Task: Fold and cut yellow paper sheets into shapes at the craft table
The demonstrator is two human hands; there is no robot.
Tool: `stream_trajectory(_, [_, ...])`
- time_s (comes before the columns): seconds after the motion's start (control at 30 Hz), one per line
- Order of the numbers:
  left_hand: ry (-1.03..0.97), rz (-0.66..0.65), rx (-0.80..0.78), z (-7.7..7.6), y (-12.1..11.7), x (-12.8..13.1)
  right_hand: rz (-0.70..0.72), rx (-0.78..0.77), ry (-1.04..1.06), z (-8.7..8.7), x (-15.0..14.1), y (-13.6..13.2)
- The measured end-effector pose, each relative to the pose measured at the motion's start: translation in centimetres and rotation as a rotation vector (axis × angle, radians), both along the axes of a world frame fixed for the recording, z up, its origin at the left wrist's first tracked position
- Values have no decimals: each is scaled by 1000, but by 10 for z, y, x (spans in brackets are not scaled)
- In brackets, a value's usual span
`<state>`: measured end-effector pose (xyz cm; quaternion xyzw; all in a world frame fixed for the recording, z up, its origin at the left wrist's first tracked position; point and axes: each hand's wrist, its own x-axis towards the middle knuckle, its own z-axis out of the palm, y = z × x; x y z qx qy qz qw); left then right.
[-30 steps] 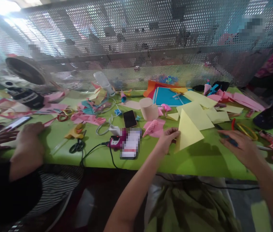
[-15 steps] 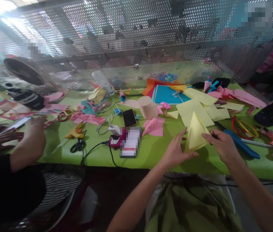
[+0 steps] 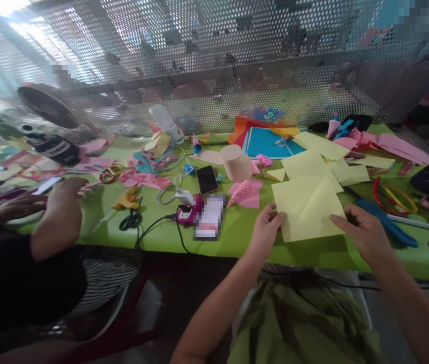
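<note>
A square sheet of yellow paper (image 3: 305, 212) with a diagonal crease is spread between my two hands, near the front of the green table. My left hand (image 3: 267, 225) pinches its left edge between thumb and fingers. At the right edge, my right hand (image 3: 362, 230) grips the sheet the same way. Behind it lie more yellow sheets (image 3: 305, 164), partly covered by the one I hold. A pink paper piece (image 3: 250, 194) with a small cone on it lies to the left of my left hand. Close to my right hand is a blue-handled tool (image 3: 400, 230).
A phone (image 3: 210, 217) and a purple plugged-in device (image 3: 189, 212) lie left of centre. A beige roll (image 3: 235, 163) stands behind. Black scissors (image 3: 130, 220) are near the front edge. At far left a co-worker's hands (image 3: 65, 197) rest by paper scraps. A perforated metal screen (image 3: 207, 65) closes the back.
The yellow paper, folded into a triangle before, is now opened out flat into a square. My left hand has gone from spread fingers to pinching its left edge. The view has shifted slightly.
</note>
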<state>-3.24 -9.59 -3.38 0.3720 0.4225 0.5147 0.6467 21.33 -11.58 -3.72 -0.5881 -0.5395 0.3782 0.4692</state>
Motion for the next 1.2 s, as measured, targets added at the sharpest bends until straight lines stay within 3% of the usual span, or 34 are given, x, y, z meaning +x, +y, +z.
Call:
stream_trajectory(0.13, [40, -20, 39, -9, -3, -3, 57, 14, 1, -4, 4, -5])
stream_trajectory(0.27, [305, -40, 177, -16, -10, -12, 145, -22, -265, -3, 10, -11])
stream_trajectory(0.53, [915, -205, 413, 0, -21, -32, 276, -1, -425, -3, 16, -19])
stream_trajectory(0.8, [1441, -239, 578, 5, -27, -42, 398, 35, -523, 8, 23, -24])
stream_trajectory(0.87, [1451, -285, 695, 5, -30, -44, 426, 43, -537, 10, 24, -26])
stream_trajectory(0.97, [1316, -490, 841, 3, -35, -45, 463, 59, -562, 9, 27, -28])
stream_trajectory(1.03, [1244, -585, 838, 3, -38, -47, 459, 62, -588, 4, 30, -29])
stream_trajectory(1.2, [1133, -676, 817, 8, -40, -55, 405, 84, -654, -11, 34, -30])
